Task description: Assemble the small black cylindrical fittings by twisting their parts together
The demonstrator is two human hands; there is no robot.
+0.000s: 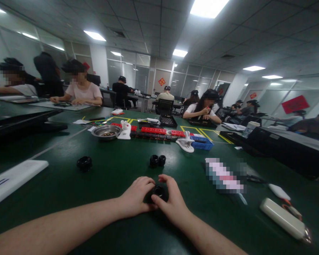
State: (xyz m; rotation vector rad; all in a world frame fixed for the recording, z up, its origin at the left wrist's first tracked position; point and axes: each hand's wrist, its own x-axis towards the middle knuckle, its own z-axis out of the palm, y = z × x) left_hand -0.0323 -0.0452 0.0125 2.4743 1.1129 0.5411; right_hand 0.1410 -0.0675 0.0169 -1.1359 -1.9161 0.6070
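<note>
A round black part point(158, 191) with a dark hole in its middle sits low over the green table point(101, 184), between my two hands. My left hand point(138, 195) is curled against its left side, its fingers partly hidden. From the right, my right hand point(173, 199) grips it, thumb across the near side and index finger bent over the far side. Just beyond my fingers stand two similar black parts point(154, 161), side by side and touching or nearly so. Another black ribbed part point(84, 163) lies apart on the left.
A metal bowl point(106, 132) of small pieces, a red strip point(155, 130), white clamps point(185, 142) and a blue bin point(202, 142) line the far side. At right lie a blurred-out packet point(224, 176) and a cream cylinder point(283, 219); at left, a white box point(18, 179). Several people sit beyond.
</note>
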